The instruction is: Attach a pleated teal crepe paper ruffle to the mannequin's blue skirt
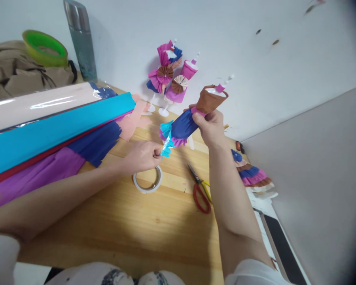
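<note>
My right hand [213, 128] grips a small dress-form doll by its waist, tilted above the table. The doll wears a brown crepe-paper bodice [210, 99], a pink waistband and a navy skirt [184, 124] with a purple ruffle below. A turquoise crepe-paper strip [167, 143] with a shiny patch runs along the hem. My left hand [144, 155] is closed, pinching the strip's loose lower end. Under that hand lies a roll of white-edged tape [147, 190]. Scissors [199, 186] with red and yellow handles lie slightly open beside my right forearm.
Two dressed doll forms [165, 75] [180, 85] stand against the wall. Rolls of crepe paper [62, 132] cover the left side, near peach scraps [133, 120]. Behind are a bottle [83, 47] and a green ring-shaped roll [44, 47]. A layered paper skirt [253, 172] lies at right.
</note>
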### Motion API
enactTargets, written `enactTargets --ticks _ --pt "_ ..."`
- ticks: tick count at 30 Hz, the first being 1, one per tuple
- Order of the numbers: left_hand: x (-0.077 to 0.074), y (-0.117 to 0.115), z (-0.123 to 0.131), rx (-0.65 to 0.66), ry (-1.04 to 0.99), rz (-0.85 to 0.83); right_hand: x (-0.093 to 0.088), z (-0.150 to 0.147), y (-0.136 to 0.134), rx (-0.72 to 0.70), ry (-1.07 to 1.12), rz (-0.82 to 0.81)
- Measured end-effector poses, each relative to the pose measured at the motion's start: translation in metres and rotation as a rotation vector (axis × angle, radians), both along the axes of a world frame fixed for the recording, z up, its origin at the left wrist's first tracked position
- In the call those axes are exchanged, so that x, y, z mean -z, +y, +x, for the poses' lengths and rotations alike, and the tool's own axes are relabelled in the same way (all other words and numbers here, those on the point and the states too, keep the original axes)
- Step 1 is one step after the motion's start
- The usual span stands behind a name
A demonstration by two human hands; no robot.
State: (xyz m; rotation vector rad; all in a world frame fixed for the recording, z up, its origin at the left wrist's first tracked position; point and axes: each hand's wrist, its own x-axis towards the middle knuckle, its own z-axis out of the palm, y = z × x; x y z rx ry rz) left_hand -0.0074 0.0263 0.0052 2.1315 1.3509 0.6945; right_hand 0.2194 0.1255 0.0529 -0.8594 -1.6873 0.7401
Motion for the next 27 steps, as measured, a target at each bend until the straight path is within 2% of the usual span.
enactTargets --ticks 4,8,14,20,27 --pt "-0.012 -0.006 0.007 0.002 0.199 0.086 0.006 -0.009 -0.005 0.029 0.004 0.010" --pt "-0.021 -0.010 0.013 0.023 0.286 0.121 0.013 -0.019 -0.011 0.027 0.011 0.023" --pt "-0.025 -0.010 0.019 0.010 0.268 0.120 0.019 -0.038 -0.023 0.011 0.066 0.019" --pt "-0.027 -0.010 0.022 -0.028 0.254 0.088 0.017 -0.051 -0.035 0.040 0.039 0.043" --pt "-0.023 -0.008 0.025 -0.070 0.267 0.062 0.021 -0.066 -0.037 0.089 0.107 -0.015"
